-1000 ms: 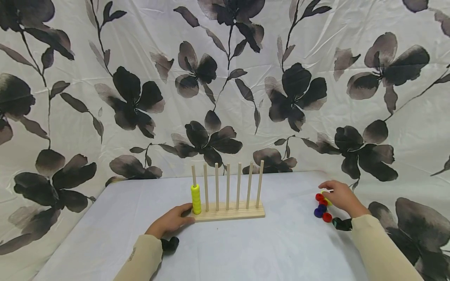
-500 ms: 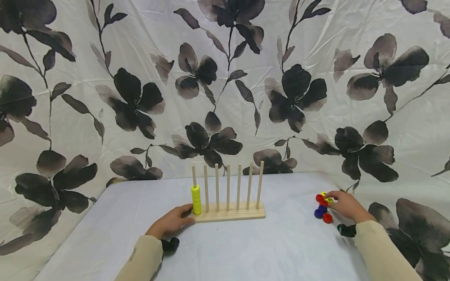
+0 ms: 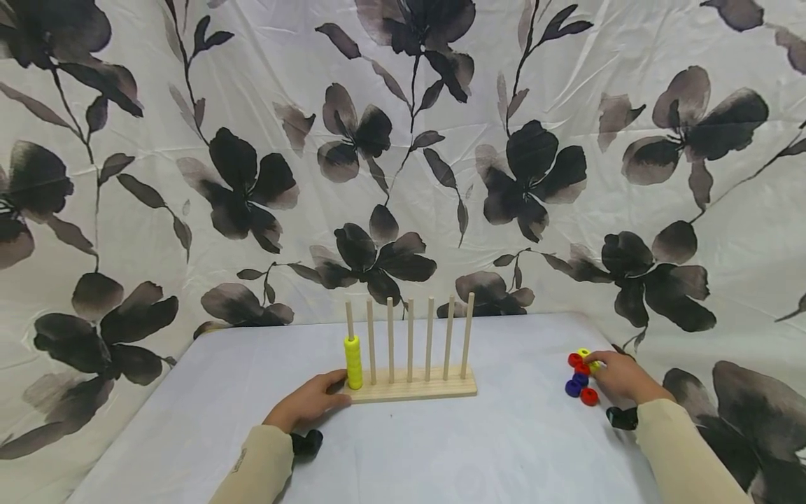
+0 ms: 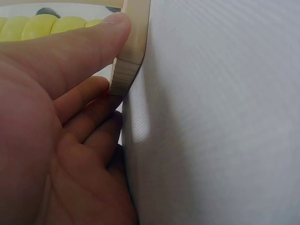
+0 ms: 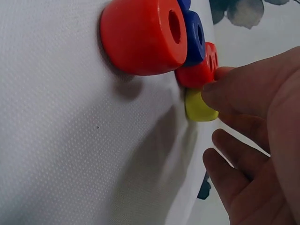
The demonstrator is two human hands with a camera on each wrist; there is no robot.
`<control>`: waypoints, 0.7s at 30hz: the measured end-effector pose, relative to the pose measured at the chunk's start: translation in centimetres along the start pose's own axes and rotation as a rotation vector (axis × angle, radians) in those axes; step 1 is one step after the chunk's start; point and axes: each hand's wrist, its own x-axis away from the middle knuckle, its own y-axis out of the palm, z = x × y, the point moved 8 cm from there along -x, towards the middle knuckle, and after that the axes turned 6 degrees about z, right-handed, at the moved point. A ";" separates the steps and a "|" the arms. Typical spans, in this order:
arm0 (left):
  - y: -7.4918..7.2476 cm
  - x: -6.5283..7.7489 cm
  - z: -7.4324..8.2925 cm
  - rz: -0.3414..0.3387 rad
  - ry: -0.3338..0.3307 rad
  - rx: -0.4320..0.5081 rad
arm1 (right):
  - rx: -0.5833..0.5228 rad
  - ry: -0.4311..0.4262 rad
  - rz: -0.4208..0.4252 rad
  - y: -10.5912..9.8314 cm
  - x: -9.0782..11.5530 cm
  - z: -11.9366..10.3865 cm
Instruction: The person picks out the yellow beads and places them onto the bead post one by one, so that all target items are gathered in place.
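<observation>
My left hand (image 3: 310, 400) holds the left end of a wooden peg board (image 3: 412, 393), thumb on top of the base and fingers at its edge in the left wrist view. Seven or so thin pegs would be hard to miss: several upright ones line the base. Yellow beads (image 3: 353, 362) are stacked on the leftmost peg. At the right, my right hand (image 3: 623, 376) pinches a yellow bead (image 5: 199, 107) with thumb and index finger, the other fingers loosely bent. Red beads (image 5: 143, 37) and blue beads (image 5: 193, 37) lie right beside it, with another yellow bead (image 3: 583, 353) behind.
A white cloth (image 3: 478, 448) covers the table. Behind it hangs a floral curtain (image 3: 441, 203), close to the table's far edge. The loose bead cluster sits near the table's right side.
My right hand has come down from above the beads, its fingertips closing in on the yellow bead. The left hand stays at the board. The head view has tilted slightly.
</observation>
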 end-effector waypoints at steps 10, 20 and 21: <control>-0.1 0.2 0.3 0.008 0.007 -0.020 | 0.020 -0.012 0.028 -0.2 0.1 0.1; -0.2 0.2 0.3 0.006 0.003 -0.022 | 0.003 -0.012 0.046 -0.6 0.0 -0.1; -0.2 0.3 0.4 0.007 0.003 -0.021 | 0.004 -0.012 0.049 -0.6 -0.1 0.0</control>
